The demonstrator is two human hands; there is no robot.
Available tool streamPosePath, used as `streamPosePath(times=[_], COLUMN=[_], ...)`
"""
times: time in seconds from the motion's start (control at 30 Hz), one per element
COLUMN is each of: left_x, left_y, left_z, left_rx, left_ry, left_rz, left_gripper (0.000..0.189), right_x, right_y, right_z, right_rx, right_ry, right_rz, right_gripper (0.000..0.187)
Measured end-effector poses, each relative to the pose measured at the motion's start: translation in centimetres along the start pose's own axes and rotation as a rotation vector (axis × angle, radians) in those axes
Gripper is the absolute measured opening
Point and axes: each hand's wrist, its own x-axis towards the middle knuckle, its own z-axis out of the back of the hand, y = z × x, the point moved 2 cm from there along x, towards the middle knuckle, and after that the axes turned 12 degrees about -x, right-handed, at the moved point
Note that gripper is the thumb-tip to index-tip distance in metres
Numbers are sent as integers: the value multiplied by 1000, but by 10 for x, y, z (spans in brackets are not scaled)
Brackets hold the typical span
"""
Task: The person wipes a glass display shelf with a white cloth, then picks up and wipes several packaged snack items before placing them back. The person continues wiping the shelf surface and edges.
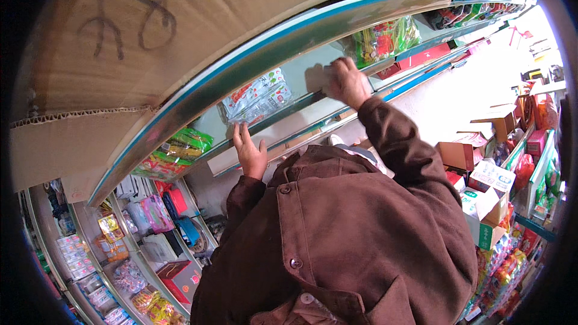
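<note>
My left hand [249, 152] is at the front edge of a shelf [307, 72], its fingers spread beside the near corner of white-and-red printed plastic packets [259, 97] lying flat. Over the same shelf, farther right, is my right hand [347, 80], its fingers curled and slightly blurred; whether something is inside them cannot be told. Just beyond it lie green-and-red plastic food packets [384, 40]. More green packets [185, 146] lie on the shelf left of my left hand.
A large cardboard box [108, 67] with marker writing stands on the shelf above. Shelves of packaged goods [158, 243] run along the lower left. Opened cartons [485, 203] and bagged goods [501, 271] stand at the right.
</note>
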Motion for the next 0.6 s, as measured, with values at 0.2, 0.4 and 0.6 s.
streamPosePath(times=[0.2,0.4,0.6], left_x=[0,2,-6], left_y=[-1,1,-4], left_z=[-2,5,25], left_rx=[100,35,-48], left_ry=[36,84,-10], left_rz=[-13,-28,-112], left_gripper=[76,74,59], right_x=[-43,-47,-52], right_y=[25,-21,-5], right_z=[-52,-51,-67], right_rx=[-39,-127,-176], right_ry=[-142,-261,-218], right_rz=[288,-4,-61], right_gripper=[32,30,24])
